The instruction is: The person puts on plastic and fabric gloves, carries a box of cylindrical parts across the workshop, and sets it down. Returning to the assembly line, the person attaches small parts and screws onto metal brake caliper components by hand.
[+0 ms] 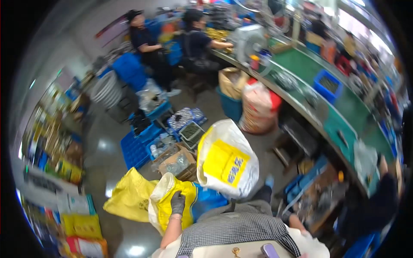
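My left hand [177, 203], in a grey glove, is closed on the edge of a yellow and white woven sack [187, 191]. To its left lies a flattened yellow sack [131, 195], and blue sheeting [208, 200] shows to its right. In front of me stands a white woven sack [228, 161] with a yellow printed panel, its mouth open; neither hand is on it. My right hand [287, 217], in a dark glove, is low at my right side, near a jumble of clear plastic [318, 200]. Its fingers are too small and blurred to make out.
Ahead on the floor are a cardboard box [183, 161], a blue crate [134, 148] and a small stool [287, 150]. A green-topped workbench [292, 58] curves along the right, with a full white and red sack [260, 105] beside it. Co-workers [198, 41] are at the back.
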`<state>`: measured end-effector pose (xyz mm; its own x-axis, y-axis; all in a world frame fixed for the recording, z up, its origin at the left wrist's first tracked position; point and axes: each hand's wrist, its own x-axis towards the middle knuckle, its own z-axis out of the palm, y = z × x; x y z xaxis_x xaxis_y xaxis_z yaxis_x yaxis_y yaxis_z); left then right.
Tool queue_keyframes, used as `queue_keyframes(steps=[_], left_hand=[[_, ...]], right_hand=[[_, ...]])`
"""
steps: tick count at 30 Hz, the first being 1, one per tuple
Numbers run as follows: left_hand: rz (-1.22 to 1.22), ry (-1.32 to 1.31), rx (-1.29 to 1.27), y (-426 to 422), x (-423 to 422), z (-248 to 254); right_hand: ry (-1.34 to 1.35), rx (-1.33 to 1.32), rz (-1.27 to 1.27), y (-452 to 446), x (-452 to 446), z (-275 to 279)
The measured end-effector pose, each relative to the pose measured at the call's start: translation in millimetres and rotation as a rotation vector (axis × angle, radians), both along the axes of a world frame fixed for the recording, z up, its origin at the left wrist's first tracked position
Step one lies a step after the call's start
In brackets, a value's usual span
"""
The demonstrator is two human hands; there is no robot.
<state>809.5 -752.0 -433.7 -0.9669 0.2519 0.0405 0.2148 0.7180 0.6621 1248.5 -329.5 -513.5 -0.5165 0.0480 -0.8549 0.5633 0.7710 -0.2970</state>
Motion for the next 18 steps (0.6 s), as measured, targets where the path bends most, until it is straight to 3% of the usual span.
queue_keyframes(steps=[3,4,6,7,8,9,10,13,14,16,18], left_hand=[[0.097,0.064,-0.034,135.8,18.2,96.9],[0.098,0.151,0.098,166.6,17.1,84.0],[0.069,0.247,-0.002,233.8,15.5,75.4],[0.008,0.31,0.1,272.0,18.6,84.0],[-0.091,0.241,-0.059,302.7,14.2,91.4],[-0.169,0.242,-0.048,335.9,11.0,108.9],[-0.26,0.228,-0.034,369.0,9.0,126.5],[-0.378,0.271,0.03,449.9,-14.9,157.0],[-0.41,0.313,0.05,473.6,-25.7,168.9],[-0.417,0.327,0.103,515.5,-39.4,205.9],[-0.494,0.47,0.132,551.0,-50.3,229.2]], right_hand=[[0.046,0.017,-0.057,107.1,-35.0,4.9],[0.055,0.028,-0.07,145.6,-38.0,10.5],[0.06,0.053,-0.099,224.1,-43.0,19.7],[0.055,0.067,-0.107,262.3,-37.7,21.6],[0.051,0.086,-0.12,295.9,-30.3,19.5],[0.042,0.113,-0.112,328.6,-21.4,20.2],[0.036,0.14,-0.056,357.2,-11.2,18.3],[0.076,0.379,0.659,423.9,4.6,4.1],[0.107,0.424,0.507,437.4,-1.9,14.6],[0.283,0.203,-0.652,438.5,-24.0,73.2],[0.257,0.2,-0.63,454.2,-26.8,52.2]])
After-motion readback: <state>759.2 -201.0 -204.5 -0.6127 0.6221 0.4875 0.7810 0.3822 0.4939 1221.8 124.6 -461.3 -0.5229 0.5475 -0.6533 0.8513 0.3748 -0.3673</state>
